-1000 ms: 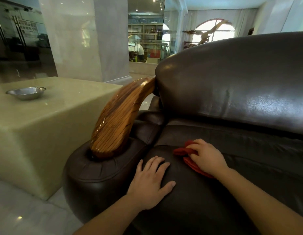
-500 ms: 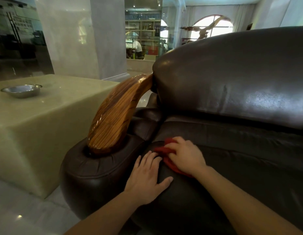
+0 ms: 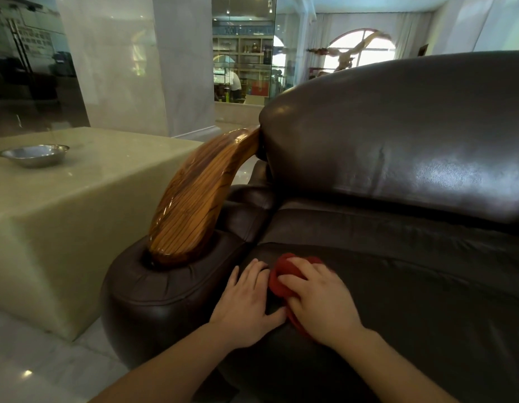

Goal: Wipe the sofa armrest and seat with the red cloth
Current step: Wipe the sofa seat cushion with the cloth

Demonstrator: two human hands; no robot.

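The dark brown leather sofa fills the right half of the view, with its seat cushion [image 3: 426,292] under both hands and its backrest [image 3: 397,135] behind. A curved glossy wooden armrest [image 3: 191,205] rises from the padded leather arm [image 3: 153,283] at the left. My right hand [image 3: 319,298] presses the red cloth [image 3: 280,277] flat on the seat's left front part; most of the cloth is hidden under the palm. My left hand [image 3: 248,301] lies flat with fingers spread on the seat edge, right beside the cloth and touching the right hand.
A pale green stone block table [image 3: 78,205] stands left of the sofa arm with a metal bowl [image 3: 34,154] on top. A marble column [image 3: 121,62] and glass walls stand behind. Light tiled floor [image 3: 34,370] shows at lower left.
My right hand has slid the red cloth leftward and nearer across the seat until it meets my left hand. The left hand has stayed flat in place.
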